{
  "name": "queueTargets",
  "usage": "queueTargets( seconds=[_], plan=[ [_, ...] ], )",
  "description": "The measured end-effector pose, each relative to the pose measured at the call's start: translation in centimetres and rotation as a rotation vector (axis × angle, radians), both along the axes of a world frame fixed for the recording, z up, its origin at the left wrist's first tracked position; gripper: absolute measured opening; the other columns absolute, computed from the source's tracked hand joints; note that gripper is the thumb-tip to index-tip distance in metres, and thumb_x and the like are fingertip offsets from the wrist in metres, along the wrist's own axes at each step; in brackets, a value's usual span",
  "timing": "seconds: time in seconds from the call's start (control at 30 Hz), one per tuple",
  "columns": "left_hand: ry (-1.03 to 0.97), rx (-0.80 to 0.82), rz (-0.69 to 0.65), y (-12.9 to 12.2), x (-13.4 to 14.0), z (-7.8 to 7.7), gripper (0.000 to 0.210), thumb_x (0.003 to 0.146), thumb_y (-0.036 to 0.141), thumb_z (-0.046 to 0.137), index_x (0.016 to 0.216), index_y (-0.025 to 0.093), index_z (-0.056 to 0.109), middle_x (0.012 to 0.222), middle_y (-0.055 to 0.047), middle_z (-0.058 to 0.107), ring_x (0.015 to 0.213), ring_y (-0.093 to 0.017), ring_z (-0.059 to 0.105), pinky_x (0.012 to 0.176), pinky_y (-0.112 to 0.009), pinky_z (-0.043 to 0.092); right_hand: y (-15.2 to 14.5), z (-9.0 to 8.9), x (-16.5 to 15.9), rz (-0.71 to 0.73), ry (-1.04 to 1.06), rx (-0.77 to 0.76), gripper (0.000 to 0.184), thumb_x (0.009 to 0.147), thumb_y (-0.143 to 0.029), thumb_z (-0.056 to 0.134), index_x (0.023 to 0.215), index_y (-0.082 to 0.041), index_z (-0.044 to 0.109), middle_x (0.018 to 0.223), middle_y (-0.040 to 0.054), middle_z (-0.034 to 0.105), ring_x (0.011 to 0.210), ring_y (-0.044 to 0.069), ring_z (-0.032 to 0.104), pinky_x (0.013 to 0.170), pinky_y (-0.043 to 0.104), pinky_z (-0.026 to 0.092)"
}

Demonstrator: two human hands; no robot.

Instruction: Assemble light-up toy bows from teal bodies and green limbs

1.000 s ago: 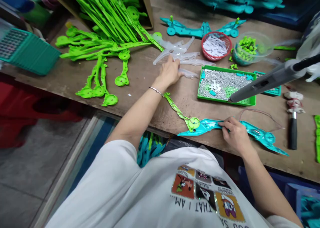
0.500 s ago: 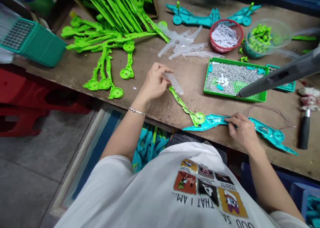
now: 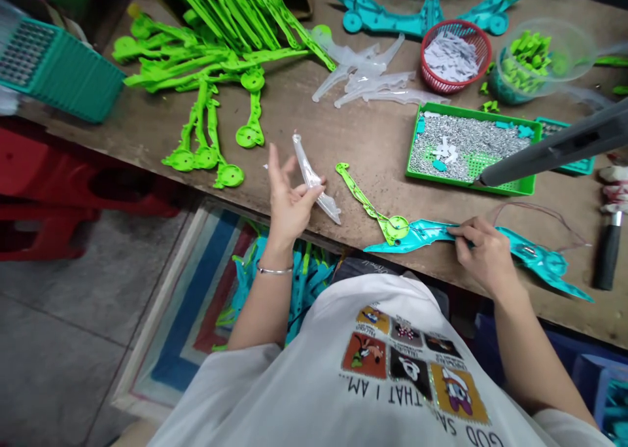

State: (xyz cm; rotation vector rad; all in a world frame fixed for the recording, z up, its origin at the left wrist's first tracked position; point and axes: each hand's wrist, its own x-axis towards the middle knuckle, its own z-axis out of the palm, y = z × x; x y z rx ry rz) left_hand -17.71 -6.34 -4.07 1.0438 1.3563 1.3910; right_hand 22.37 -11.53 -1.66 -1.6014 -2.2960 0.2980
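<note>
Between thumb and fingers, my left hand holds a clear plastic piece, long and angled, above the table's front part. My right hand is closed on the middle of a teal plastic part lying along the table edge; its fingertips press on a thin wire there. A lime green arm piece with a round end rests on the teal part's left portion, and wire runs along it. The wire loops loosely behind the right hand.
Lime green pieces pile up at the back left. Clear pieces lie mid-table. A red basket, a green tray of small metal bits and a grey tool stand right. A black-handled hammer lies far right.
My left hand has turned palm up and moved slightly left and nearer, swinging the clear piece upright and toward me. The right hand stays on the teal part.
</note>
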Motion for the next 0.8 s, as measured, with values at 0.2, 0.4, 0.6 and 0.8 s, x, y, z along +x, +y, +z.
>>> queueTargets(
  seconds=[0.2, 0.4, 0.6, 0.8],
  plan=[
    [-0.350, -0.339, -0.090, -2.3, 4.6, 1.9, 0.055, 0.073, 0.037, 0.091, 0.116, 0.022, 0.060, 0.091, 0.001, 0.069, 0.089, -0.020, 0.078, 0.080, -0.035, 0.067, -0.1, 0.0, 0.0, -0.023, 0.000, -0.024, 0.025, 0.092, -0.013, 0.057, 0.097, -0.018, 0.081, 0.089, 0.0058, 0.072, 0.081, 0.020, 0.070, 0.074, 0.032, 0.056],
    [-0.359, -0.386, -0.057, -2.8, 7.7, 1.9, 0.048, 0.074, 0.038, 0.088, 0.104, 0.020, 0.056, 0.092, 0.003, 0.069, 0.078, -0.012, 0.071, 0.070, -0.031, 0.067, -0.1, 0.2, -0.2, -0.014, 0.004, -0.024, 0.025, 0.091, -0.011, 0.058, 0.096, -0.018, 0.081, 0.089, 0.0061, 0.071, 0.080, 0.020, 0.070, 0.074, 0.033, 0.056],
    [-0.208, -0.344, -0.056, -3.3, 8.1, 1.0, 0.072, 0.078, 0.032, 0.083, 0.137, 0.030, 0.042, 0.094, 0.005, 0.062, 0.082, -0.013, 0.072, 0.066, -0.027, 0.066, -0.1, 0.2, -0.2, -0.017, 0.005, -0.014, 0.025, 0.090, -0.011, 0.058, 0.096, -0.017, 0.082, 0.088, 0.0057, 0.071, 0.079, 0.019, 0.069, 0.073, 0.032, 0.055],
    [0.007, -0.300, -0.132, -3.3, 7.6, -0.1, 0.098, 0.085, 0.029, 0.077, 0.163, 0.035, 0.019, 0.090, 0.005, 0.059, 0.073, -0.012, 0.068, 0.063, -0.023, 0.063, -0.1, 0.0, -0.1, -0.024, 0.010, -0.016, 0.025, 0.090, -0.011, 0.058, 0.096, -0.018, 0.082, 0.088, 0.0051, 0.071, 0.079, 0.019, 0.069, 0.073, 0.032, 0.055]
  ],
)
